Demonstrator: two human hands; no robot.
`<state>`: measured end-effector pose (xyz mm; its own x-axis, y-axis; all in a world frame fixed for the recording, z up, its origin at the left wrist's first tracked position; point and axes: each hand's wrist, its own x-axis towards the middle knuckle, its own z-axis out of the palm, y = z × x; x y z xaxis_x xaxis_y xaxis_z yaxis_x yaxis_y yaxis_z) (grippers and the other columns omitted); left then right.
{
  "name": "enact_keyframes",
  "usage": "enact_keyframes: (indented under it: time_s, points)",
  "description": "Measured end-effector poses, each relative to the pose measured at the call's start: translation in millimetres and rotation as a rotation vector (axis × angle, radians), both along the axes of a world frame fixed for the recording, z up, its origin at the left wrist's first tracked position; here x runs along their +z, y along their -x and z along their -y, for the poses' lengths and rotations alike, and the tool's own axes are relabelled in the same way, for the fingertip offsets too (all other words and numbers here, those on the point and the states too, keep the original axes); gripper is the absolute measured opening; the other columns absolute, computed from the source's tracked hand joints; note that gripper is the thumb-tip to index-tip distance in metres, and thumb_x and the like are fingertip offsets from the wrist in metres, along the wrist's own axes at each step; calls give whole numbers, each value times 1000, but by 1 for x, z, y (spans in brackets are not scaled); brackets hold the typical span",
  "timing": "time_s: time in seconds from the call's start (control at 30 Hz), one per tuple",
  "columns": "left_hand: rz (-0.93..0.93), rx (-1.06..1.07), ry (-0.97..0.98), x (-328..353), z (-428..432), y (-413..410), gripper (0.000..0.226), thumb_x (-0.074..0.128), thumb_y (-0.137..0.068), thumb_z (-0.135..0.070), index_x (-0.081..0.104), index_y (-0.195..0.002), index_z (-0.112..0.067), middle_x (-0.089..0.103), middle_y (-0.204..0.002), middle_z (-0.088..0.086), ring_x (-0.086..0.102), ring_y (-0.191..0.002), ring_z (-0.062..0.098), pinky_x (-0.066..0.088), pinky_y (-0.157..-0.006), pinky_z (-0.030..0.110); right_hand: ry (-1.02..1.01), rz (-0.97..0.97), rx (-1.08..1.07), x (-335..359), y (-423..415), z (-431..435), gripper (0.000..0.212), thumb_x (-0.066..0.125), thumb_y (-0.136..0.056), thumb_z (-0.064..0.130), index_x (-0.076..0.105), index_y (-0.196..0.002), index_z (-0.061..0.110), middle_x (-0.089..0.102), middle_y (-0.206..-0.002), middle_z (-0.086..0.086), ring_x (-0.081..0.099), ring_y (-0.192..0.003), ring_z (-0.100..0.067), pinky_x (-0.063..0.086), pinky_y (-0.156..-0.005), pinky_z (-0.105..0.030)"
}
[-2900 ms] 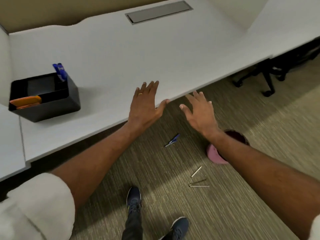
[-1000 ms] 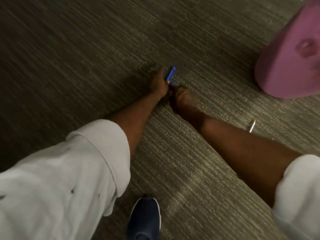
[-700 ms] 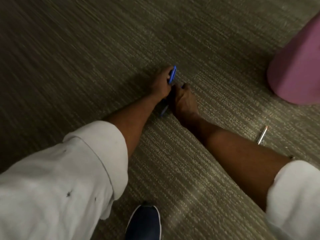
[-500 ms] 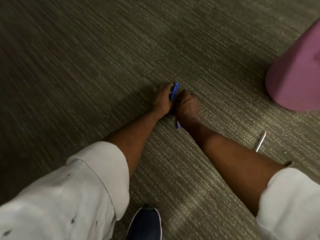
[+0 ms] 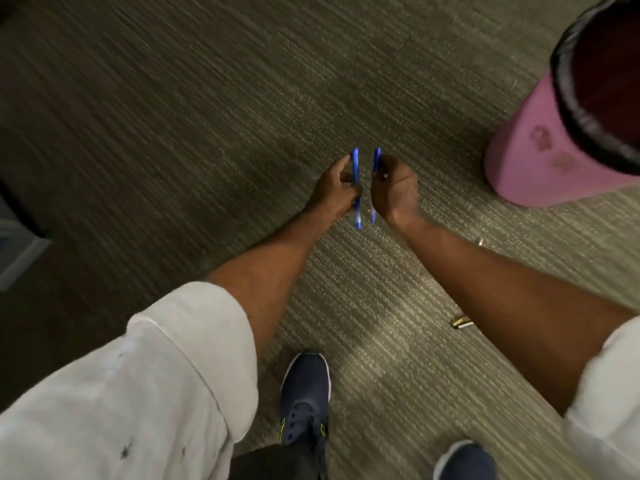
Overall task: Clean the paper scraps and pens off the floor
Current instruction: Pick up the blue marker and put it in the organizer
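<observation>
Fingers of the left hand [image 5: 334, 187] hold a blue pen [image 5: 355, 178], fingers of the right hand [image 5: 394, 192] hold a second blue pen [image 5: 376, 164], side by side above the floor [image 5: 207, 116], near the pink bin [image 5: 533, 157].

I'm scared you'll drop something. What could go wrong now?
The blue pen in the left hand or the second blue pen in the right hand might slip onto the carpet. The loose pen lying there could be overlooked or stepped on by the navy shoe.

One blue pen [image 5: 355, 168] stands in the left hand [image 5: 334, 188], a second blue pen [image 5: 376, 161] in the right hand [image 5: 394, 194], parallel, just apart.
</observation>
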<state>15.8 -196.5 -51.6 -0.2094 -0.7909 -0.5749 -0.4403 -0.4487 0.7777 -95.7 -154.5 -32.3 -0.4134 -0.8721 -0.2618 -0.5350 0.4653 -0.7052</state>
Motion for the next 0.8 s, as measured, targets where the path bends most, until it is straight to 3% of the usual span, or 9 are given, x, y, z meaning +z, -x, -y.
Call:
enact_keyframes:
  time_s: [0.1,0.13,0.27,0.37,0.47,0.6,0.73,0.8]
  points:
    - [-74,8,-9,55,-14,3,62,70,-84,-4,47,-140,-17,64,-117,7,66,-103,27,59,-82,56,5,109,-34,59,2,-7,25,50,-94,8,63,-116,8,65,-104,-8,61,-93,-22,48,-82,-30]
    - [-91,7,-9,75,-19,5,58,72,-84,-6,51,-137,-16,66,-118,8,67,-103,27,58,-83,57,0,119,-42,80,2,-11,28,51,-93,7,62,-118,9,67,-109,-8,62,-99,-23,48,-84,-28]
    - [-151,51,27,165,-35,14,47,67,-84,-9,54,-129,-9,66,-113,13,67,-99,31,57,-85,57,-16,169,-97,166,7,-20,26,55,-89,4,63,-113,12,70,-105,-4,65,-95,-17,48,-76,-23]
    - [-193,35,94,229,-43,15,46,66,-86,-20,54,-128,-7,65,-109,17,65,-93,29,58,-80,59,29,196,-114,233,11,-25,22,61,-90,9,65,-112,13,69,-96,2,62,-82,-7,42,-67,-1]
    - [-246,71,139,293,-49,13,45,65,-88,-25,56,-129,-9,67,-108,18,66,-95,27,58,-78,58,48,201,-90,304,15,-28,22,62,-91,8,66,-112,11,64,-87,7,56,-72,2,35,-57,7]
    - [-275,114,193,380,-57,12,41,63,-91,-21,58,-130,-12,70,-111,15,69,-102,32,57,-85,57,75,169,-49,394,14,-29,23,65,-90,11,67,-113,11,71,-95,1,62,-78,-4,42,-62,1]
    - [-330,189,239,454,-63,5,40,64,-91,-18,58,-129,-10,69,-116,17,66,-108,38,55,-90,57,99,170,23,474,8,-27,22,67,-88,12,68,-110,13,69,-88,8,66,-80,-6,49,-68,-7]
    - [-313,219,276,491,-65,-4,43,65,-87,-27,60,-127,-16,71,-113,13,68,-106,36,56,-89,57,125,195,48,513,-1,-26,21,68,-87,12,69,-107,15,72,-88,7,70,-82,-8,57,-76,-21]
